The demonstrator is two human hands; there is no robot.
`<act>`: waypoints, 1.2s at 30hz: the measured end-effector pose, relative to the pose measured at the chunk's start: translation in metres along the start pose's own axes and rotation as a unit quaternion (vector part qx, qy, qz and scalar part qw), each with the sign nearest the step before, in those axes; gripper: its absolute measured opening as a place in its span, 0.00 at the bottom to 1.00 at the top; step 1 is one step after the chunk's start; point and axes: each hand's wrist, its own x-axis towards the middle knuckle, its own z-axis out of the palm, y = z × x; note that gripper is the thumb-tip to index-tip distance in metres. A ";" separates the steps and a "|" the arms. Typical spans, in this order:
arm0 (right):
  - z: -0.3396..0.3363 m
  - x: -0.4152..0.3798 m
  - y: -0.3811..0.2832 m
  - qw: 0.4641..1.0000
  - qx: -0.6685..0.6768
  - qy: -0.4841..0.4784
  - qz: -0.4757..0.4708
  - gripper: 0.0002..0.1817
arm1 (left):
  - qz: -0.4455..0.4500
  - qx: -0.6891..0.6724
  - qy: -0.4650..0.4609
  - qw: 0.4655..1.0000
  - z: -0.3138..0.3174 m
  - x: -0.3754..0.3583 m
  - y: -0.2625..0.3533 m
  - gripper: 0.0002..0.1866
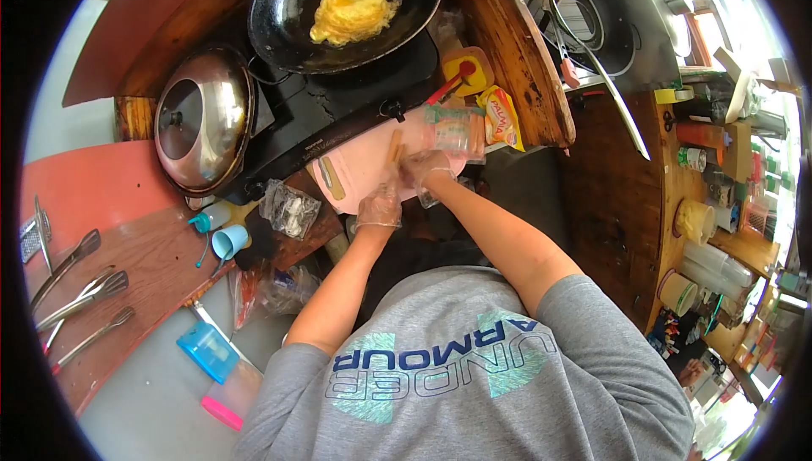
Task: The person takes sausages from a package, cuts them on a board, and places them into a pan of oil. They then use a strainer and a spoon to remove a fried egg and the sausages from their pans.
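Both hands wear clear plastic gloves and work close together over a pink cutting board (349,152). My left hand (381,205) is closed at the board's near edge, its fingers around the lower end of a thin tan stick-shaped piece (395,147). Just right of it, my right hand (426,170) has its fingers curled in; what they hold, if anything, is hidden. A clear plastic container (457,133) stands on the board's right side, beside my right hand. Next to that container lies a yellow Palmia packet (502,118).
Beyond the board, a black wok (279,34) with a yellow cooked egg (355,13) sits on a stove (321,101). A domed lid (205,118) leans at left. A tub with yellow spread (468,69) holds a red utensil. Several metal tools (85,300) lie far left.
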 end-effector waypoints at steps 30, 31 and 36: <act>-0.003 -0.024 -0.029 0.989 0.104 -0.005 0.101 0.12 | -0.032 0.038 -0.026 0.998 0.011 -0.011 -0.011 0.34; -0.006 -0.025 -0.035 0.989 0.106 -0.004 0.100 0.12 | -0.031 0.040 -0.032 0.998 0.009 -0.006 -0.012 0.33; -0.016 -0.020 -0.034 0.824 -0.531 -0.052 -0.189 0.11 | 0.000 0.014 -0.028 1.000 -0.032 0.001 0.002 0.30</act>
